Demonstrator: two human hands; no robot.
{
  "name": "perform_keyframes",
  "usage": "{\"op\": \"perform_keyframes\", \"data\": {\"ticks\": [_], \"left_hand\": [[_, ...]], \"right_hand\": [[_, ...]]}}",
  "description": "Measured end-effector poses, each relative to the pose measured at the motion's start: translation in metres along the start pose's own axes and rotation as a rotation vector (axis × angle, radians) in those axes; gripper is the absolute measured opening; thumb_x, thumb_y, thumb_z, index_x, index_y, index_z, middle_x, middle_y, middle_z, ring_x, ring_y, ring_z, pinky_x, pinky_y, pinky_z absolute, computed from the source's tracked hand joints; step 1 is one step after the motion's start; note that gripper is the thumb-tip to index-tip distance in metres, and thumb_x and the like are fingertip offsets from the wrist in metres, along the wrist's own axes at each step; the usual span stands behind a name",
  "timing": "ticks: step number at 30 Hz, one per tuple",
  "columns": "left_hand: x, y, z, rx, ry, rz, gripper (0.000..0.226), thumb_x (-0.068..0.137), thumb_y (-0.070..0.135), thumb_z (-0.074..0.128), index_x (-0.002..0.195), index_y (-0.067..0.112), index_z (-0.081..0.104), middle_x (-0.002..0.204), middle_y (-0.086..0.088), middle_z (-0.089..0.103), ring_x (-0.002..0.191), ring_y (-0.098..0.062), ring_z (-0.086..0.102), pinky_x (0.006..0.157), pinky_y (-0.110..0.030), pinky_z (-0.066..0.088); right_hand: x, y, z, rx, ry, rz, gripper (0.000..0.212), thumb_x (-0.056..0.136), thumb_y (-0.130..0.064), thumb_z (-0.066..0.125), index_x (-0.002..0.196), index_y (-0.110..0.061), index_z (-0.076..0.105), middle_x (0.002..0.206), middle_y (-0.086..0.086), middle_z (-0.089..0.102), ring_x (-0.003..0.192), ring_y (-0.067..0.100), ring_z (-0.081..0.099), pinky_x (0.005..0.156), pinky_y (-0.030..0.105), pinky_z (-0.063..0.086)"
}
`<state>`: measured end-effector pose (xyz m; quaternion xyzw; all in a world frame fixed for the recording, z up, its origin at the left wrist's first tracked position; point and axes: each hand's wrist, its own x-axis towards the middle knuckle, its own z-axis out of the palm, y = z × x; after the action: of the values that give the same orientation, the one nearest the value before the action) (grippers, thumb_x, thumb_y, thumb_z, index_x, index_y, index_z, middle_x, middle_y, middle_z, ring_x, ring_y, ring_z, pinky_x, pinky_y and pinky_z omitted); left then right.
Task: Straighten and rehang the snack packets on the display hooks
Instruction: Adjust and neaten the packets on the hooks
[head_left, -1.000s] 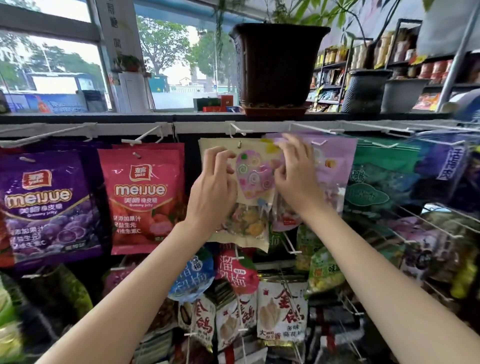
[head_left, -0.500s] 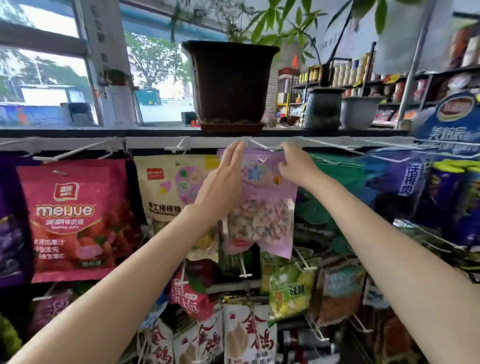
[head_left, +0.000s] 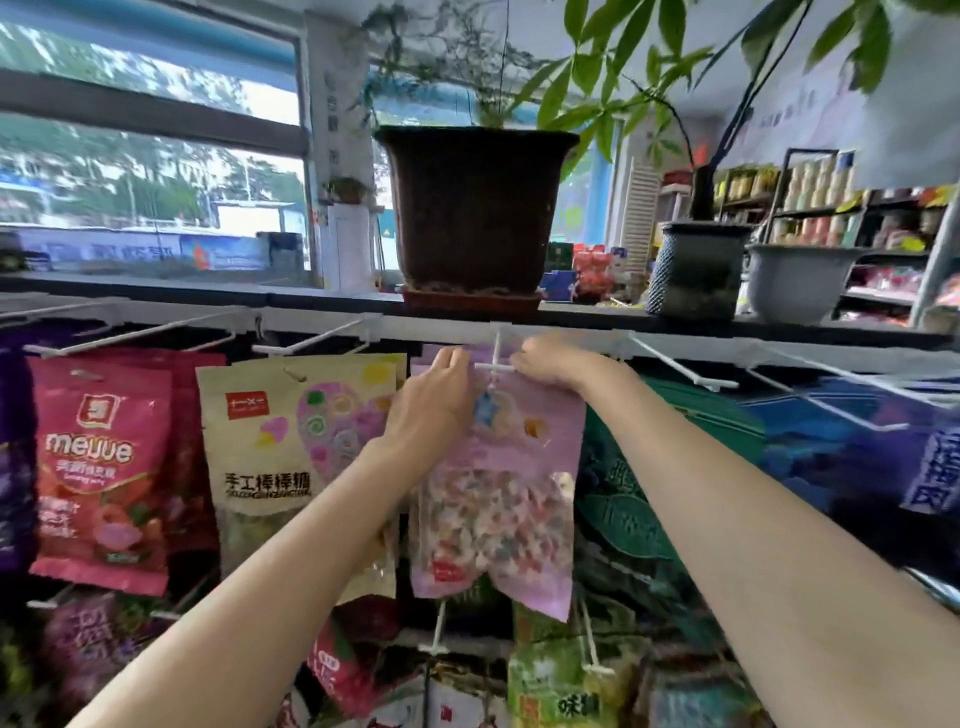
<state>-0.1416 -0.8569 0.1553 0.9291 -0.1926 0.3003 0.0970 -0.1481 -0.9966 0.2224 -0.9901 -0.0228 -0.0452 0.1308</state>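
At the top rail of the rack: both hands are raised to one white display hook (head_left: 494, 358) that juts toward the camera, its crossbar end between them
Pink packet (head_left: 511, 467): hangs just below that hook, in the middle of the top row, its clear lower window full of pastel sweets; whether its hole is on the hook is hidden by the hands
Left hand (head_left: 434, 402): holds the packet's upper left corner, fingers curled onto the top edge, palm lying over the front
Right hand (head_left: 545, 358): pinches the packet's upper right edge right beside the hook, fingers bent and close together
Beige lollipop packet (head_left: 296, 447): hangs just left of the pink one, partly behind the left forearm
Red meijue packet (head_left: 104, 467): farther left, on its own hook
Green packets (head_left: 649, 499): just right of the pink one, behind the right forearm
Shelf (head_left: 727, 325): runs above the rail and carries a dark brown plant pot (head_left: 475, 208) straight above the hands, with two grey pots to the right
Lower rows: more packets, blurred
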Motion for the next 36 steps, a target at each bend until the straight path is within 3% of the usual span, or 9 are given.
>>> {"op": "perform_keyframes", "data": {"ticks": [6, 16, 20, 23, 25, 28, 30, 33, 36], "left_hand": [[-0.001, 0.003, -0.005, -0.055, -0.025, -0.028, 0.018, 0.090, 0.004, 0.042, 0.107, 0.005, 0.047, 0.110, -0.010, 0.046, 0.087, -0.038, 0.057, 0.064, -0.044, 0.045], [-0.021, 0.001, -0.025, 0.076, -0.002, 0.070, 0.023, 0.092, 0.010, 0.041, 0.114, 0.006, 0.047, 0.110, -0.008, 0.045, 0.087, -0.033, 0.058, 0.055, -0.032, 0.030], [-0.032, 0.006, -0.038, 0.017, 0.011, 0.019, 0.020, 0.092, 0.010, 0.041, 0.111, 0.003, 0.043, 0.111, -0.011, 0.045, 0.087, -0.037, 0.057, 0.058, -0.035, 0.032], [-0.039, 0.004, -0.040, 0.069, 0.017, 0.057, 0.021, 0.093, 0.012, 0.040, 0.111, 0.004, 0.046, 0.111, -0.009, 0.043, 0.088, -0.033, 0.058, 0.055, -0.032, 0.033], [-0.045, 0.003, -0.042, 0.063, 0.042, 0.062, 0.021, 0.094, 0.012, 0.040, 0.111, 0.003, 0.047, 0.111, -0.009, 0.043, 0.085, -0.032, 0.059, 0.054, -0.031, 0.033], [-0.053, 0.007, -0.049, -0.008, 0.093, 0.058, 0.021, 0.095, 0.011, 0.039, 0.112, 0.002, 0.047, 0.111, -0.010, 0.044, 0.083, -0.031, 0.059, 0.057, -0.032, 0.038], [-0.061, 0.008, -0.052, -0.170, 0.153, 0.011, 0.024, 0.095, 0.011, 0.041, 0.116, 0.002, 0.046, 0.116, -0.014, 0.046, 0.088, -0.031, 0.057, 0.064, -0.033, 0.041], [-0.085, 0.004, -0.051, -0.374, 0.279, -0.089, 0.035, 0.091, 0.011, 0.046, 0.126, 0.004, 0.041, 0.125, -0.014, 0.044, 0.091, -0.032, 0.055, 0.064, -0.033, 0.039], [-0.109, 0.001, -0.040, -0.417, 0.321, -0.114, 0.044, 0.091, 0.008, 0.047, 0.134, 0.004, 0.036, 0.135, -0.012, 0.040, 0.087, -0.034, 0.059, 0.061, -0.030, 0.033]], "right_hand": [[0.008, 0.005, 0.003, 0.036, -0.005, -0.030, 0.038, 0.098, -0.020, 0.033, 0.123, 0.000, 0.054, 0.130, 0.016, 0.053, 0.118, 0.031, 0.050, 0.096, 0.034, 0.038], [-0.021, 0.000, 0.003, 0.101, 0.087, -0.107, 0.037, 0.098, -0.016, 0.032, 0.117, 0.001, 0.059, 0.117, 0.017, 0.060, 0.105, 0.029, 0.056, 0.094, 0.039, 0.045], [-0.035, -0.007, -0.001, 0.101, 0.081, -0.117, 0.033, 0.095, -0.011, 0.036, 0.116, 0.002, 0.058, 0.115, 0.017, 0.060, 0.100, 0.026, 0.055, 0.081, 0.031, 0.043], [-0.045, -0.009, -0.003, 0.061, 0.085, -0.143, 0.029, 0.094, -0.009, 0.039, 0.106, 0.005, 0.061, 0.101, 0.018, 0.060, 0.086, 0.023, 0.051, 0.066, 0.028, 0.037], [-0.051, -0.010, -0.004, 0.055, 0.091, -0.154, 0.028, 0.094, -0.008, 0.039, 0.101, 0.005, 0.062, 0.095, 0.017, 0.060, 0.083, 0.023, 0.051, 0.063, 0.028, 0.037], [-0.060, -0.009, -0.005, 0.075, 0.119, -0.179, 0.028, 0.092, -0.007, 0.039, 0.097, 0.005, 0.064, 0.106, 0.020, 0.064, 0.094, 0.029, 0.057, 0.079, 0.034, 0.045], [-0.068, -0.003, -0.004, 0.094, 0.227, -0.190, 0.030, 0.091, -0.006, 0.041, 0.107, 0.001, 0.065, 0.117, 0.016, 0.063, 0.106, 0.028, 0.057, 0.089, 0.029, 0.044], [-0.086, 0.016, 0.009, 0.223, 0.412, -0.144, 0.035, 0.095, -0.014, 0.043, 0.129, -0.007, 0.051, 0.129, 0.009, 0.056, 0.117, 0.020, 0.052, 0.089, 0.021, 0.036], [-0.099, 0.026, 0.032, 0.422, 0.504, -0.098, 0.037, 0.098, -0.019, 0.042, 0.133, -0.009, 0.045, 0.130, 0.006, 0.053, 0.119, 0.016, 0.048, 0.087, 0.016, 0.033]]}}
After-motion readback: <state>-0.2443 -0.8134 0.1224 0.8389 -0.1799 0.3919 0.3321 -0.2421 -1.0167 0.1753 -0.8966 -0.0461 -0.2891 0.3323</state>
